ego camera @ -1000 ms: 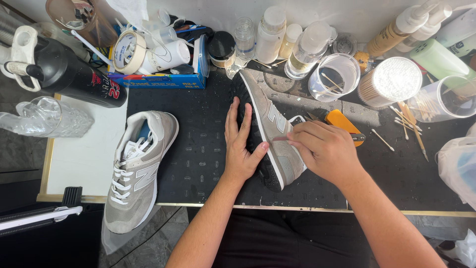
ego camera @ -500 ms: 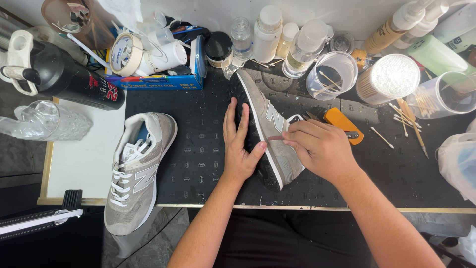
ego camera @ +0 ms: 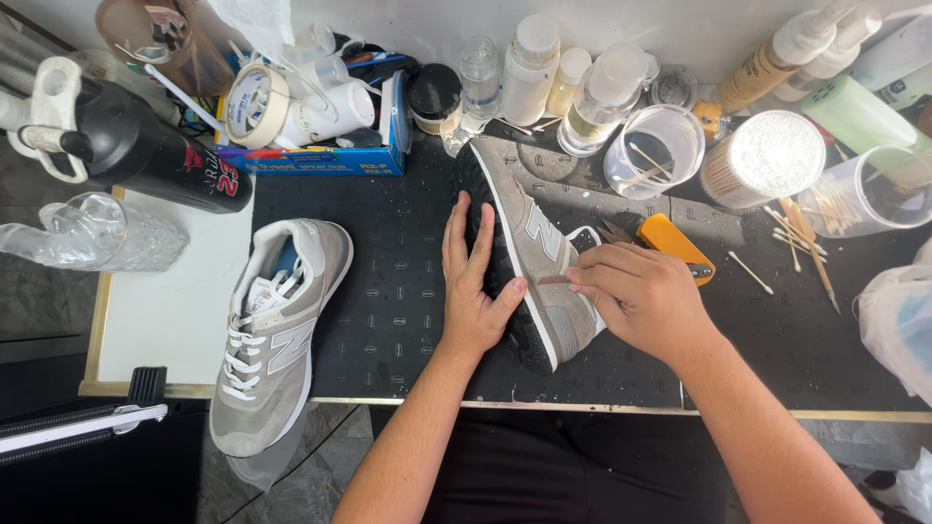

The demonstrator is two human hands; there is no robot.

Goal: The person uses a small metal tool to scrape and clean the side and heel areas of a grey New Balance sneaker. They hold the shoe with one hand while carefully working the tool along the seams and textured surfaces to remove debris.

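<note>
Suede sneaker [ego camera: 529, 243] between flat hands.

One head-worn camera looks almost straight down from close above — over the person's forearms onto the black work mat [ego camera: 388, 291], bottles along the far edge, floor showing at the near edge. No second view.

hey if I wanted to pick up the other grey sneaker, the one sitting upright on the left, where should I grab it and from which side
Probably at the heel collar of the upright grey sneaker, coming down from above. It stands on its sole, with its opening facing up, so fingers could hook inside the collar and the thumb press the heel outside. Its toe end hangs past the table's front edge, so lift rather than drag. The left hand is nearer.
</note>
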